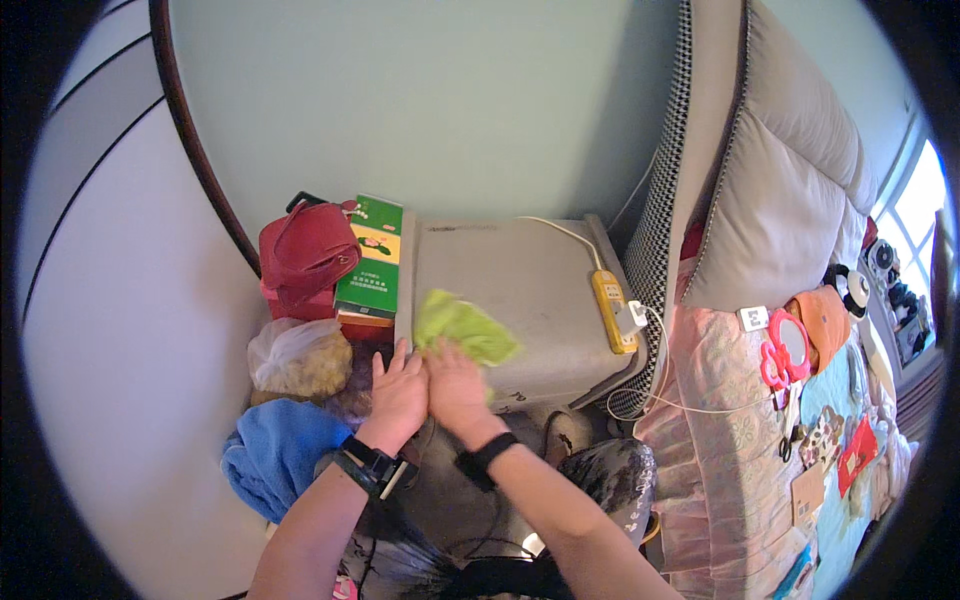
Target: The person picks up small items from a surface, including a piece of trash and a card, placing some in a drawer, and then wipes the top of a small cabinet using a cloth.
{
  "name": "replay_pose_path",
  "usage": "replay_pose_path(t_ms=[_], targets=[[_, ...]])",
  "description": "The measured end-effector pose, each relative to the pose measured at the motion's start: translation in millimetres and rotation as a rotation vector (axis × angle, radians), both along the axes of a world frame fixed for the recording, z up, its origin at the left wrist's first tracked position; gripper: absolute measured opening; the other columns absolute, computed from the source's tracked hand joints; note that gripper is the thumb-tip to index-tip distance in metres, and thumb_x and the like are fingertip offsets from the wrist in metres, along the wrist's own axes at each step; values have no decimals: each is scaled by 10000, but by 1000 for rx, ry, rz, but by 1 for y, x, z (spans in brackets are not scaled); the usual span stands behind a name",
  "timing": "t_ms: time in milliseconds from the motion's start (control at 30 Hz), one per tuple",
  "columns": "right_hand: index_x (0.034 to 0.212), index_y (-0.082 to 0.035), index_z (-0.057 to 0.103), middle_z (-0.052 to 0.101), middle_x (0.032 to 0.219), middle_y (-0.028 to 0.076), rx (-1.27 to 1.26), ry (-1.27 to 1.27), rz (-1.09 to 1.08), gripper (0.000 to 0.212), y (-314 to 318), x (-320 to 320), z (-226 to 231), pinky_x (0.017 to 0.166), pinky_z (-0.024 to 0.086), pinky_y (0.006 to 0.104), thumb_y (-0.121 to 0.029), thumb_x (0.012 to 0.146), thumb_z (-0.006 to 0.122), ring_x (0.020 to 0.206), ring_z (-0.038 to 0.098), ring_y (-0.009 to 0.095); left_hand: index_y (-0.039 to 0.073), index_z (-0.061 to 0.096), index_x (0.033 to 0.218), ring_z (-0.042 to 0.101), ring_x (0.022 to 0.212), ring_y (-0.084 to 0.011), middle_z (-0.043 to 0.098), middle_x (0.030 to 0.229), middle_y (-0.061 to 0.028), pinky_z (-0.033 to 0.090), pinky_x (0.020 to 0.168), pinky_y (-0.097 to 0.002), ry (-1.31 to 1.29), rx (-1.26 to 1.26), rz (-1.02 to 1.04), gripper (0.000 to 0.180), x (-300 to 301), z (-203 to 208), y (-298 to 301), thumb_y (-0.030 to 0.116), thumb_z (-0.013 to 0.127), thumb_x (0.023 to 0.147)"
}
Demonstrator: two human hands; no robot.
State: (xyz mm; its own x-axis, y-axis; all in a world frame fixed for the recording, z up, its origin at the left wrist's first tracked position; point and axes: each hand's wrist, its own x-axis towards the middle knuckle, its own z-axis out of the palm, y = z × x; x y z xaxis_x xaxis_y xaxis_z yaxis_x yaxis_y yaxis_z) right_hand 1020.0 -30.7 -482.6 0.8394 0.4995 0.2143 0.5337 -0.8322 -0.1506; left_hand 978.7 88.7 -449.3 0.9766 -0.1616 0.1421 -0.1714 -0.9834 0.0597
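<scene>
My right hand (457, 388) presses a lime-green cloth (466, 328) onto the top of a grey nightstand (500, 275), near its left front edge. The cloth is bunched and spreads out beyond my fingers. Right beside it, my left hand (400, 395) rests at the nightstand's left front corner with its fingers stretched out, holding nothing. A yellow power strip (614, 312) lies along the right side of the top, with a white plug (631, 318) in it and a pale cord.
Left of the nightstand are a red bag (310, 250), a green box (370, 275), a clear plastic bag (300, 358) and a blue fluffy cloth (272, 455). At right stands a bed (700, 420) with a pink mirror (793, 342) and other small items; a cable runs to it.
</scene>
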Motion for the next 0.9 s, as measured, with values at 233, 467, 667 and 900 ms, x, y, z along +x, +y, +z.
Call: replay_pose_path(t_ms=[233,467,667,900], targets=[[1197,-68,581,618,1188,179,170,-40,-56,392,-127,10,-1,932,474,450,-56,807,536,1072,599,348,70,505,1352,313,1411,-292,479,1422,-78,269,1087,-633,42,41,0,557,-3,0,5,193,644,827],[1262,-50,569,543,1353,163,-160,5,-429,421,-202,24,1,1007,423,416,-169,861,524,1226,537,279,65,486,1369,300,1414,-306,453,1446,-82,271,1090,-625,50,42,8,579,-2,-11,2,202,656,833],[1220,-34,598,564,1322,191,21,-89,-67,378,-38,-7,-2,1030,416,425,-130,870,489,1230,540,318,61,569,1294,312,1417,-302,497,1413,-95,277,1081,-635,40,-6,12,431,-2,11,-8,128,527,870],[1208,-84,591,629,1210,136,56,-72,-115,338,-118,4,11,910,496,423,-104,885,492,1060,622,323,65,561,1300,321,1413,-290,497,1411,-79,286,1073,-640,8,-45,7,452,-7,1,5,143,562,855]])
